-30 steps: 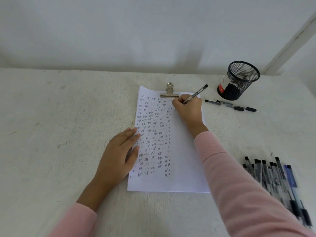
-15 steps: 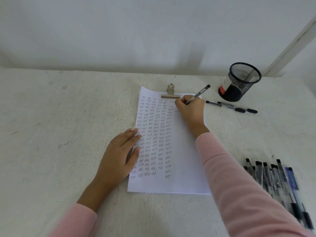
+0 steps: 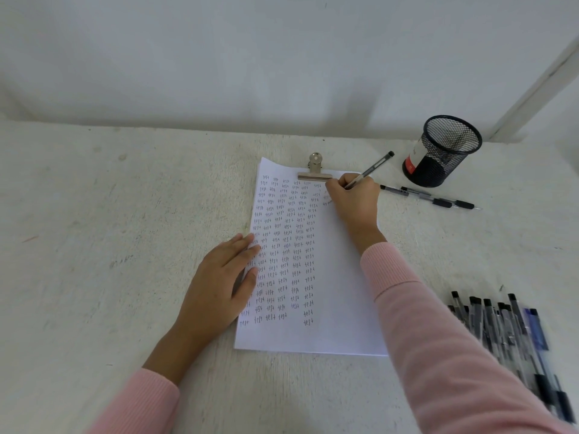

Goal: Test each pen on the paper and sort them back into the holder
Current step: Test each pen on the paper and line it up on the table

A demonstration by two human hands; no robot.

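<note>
A white sheet of paper [image 3: 338, 296], covered in columns of small handwritten "test" words, lies in the middle of the table. My right hand [image 3: 355, 200] is near the paper's top right, shut on a black pen [image 3: 371, 169] whose tip is hidden by my fingers at the sheet. My left hand [image 3: 219, 283] lies flat with fingers apart on the paper's left edge. A black mesh pen holder [image 3: 441, 151] stands at the far right, and no pens show above its rim. Two pens [image 3: 429, 197] lie on the table just in front of it.
A metal clip [image 3: 315, 170] clamps the paper's top edge. Several pens lie in a pile [image 3: 507, 327] at the near right, beside my right sleeve. A white wall runs along the back of the table.
My right hand with the pen has shifted slightly down the paper's right column while writing. My left hand has stayed flat on the paper's edge.
</note>
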